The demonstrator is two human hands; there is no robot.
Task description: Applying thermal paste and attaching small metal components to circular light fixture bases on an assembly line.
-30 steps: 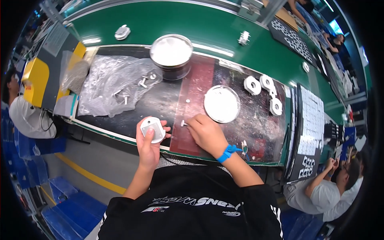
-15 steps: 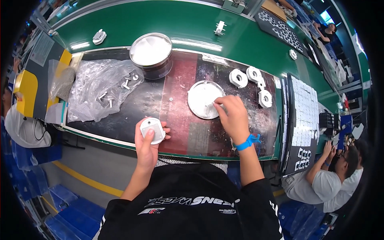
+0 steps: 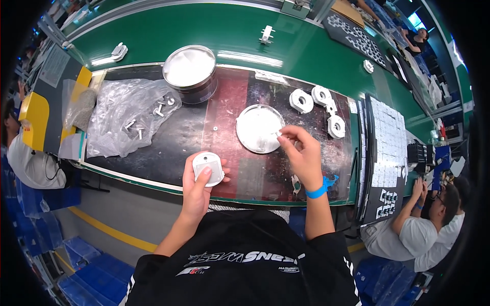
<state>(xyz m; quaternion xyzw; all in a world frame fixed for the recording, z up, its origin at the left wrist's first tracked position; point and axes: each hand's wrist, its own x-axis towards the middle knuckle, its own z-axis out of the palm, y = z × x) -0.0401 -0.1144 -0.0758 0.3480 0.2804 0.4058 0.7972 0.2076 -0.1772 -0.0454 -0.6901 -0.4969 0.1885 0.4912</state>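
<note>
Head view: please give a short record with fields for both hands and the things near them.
left hand: holds a round white part, thumb on top
right hand: fingers pinch a tiny item, too small to tell, over a shallow round dish
wrist: blue band
near dish: white ring parts
back: round tin
left side: clear bag with small metal pieces
surface: dark mat

Round white part (image 3: 208,168): flat disc-like housing, pale rectangular patch on upper face, lies face-up in left hand (image 3: 196,191), thumb across lower edge, over near edge of dark work mat.

Shallow round metal dish (image 3: 259,128): silvery, rests flat mid-mat. Right hand (image 3: 303,155) at dish's right rim, fingertips pinched on tiny white piece (image 3: 278,134); detail too small to tell.
</note>
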